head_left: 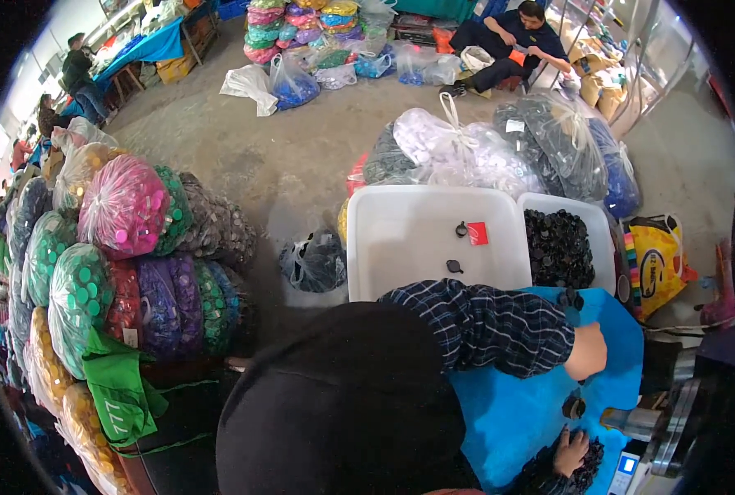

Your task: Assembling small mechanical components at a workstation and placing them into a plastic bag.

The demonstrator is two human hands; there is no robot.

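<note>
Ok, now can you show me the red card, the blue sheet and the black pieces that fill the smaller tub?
Red card [477, 234]: head view, middle of its face.
Blue sheet [512, 412]: head view, a bare part.
Black pieces [559, 249]: head view, middle of the heap.

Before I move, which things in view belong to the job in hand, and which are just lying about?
Likely in the job:
- pile of small black pieces
- blue sheet
- smaller white tub
- larger white tub

Likely just lying about:
- yellow printed bag
- green bag
- red card
</note>
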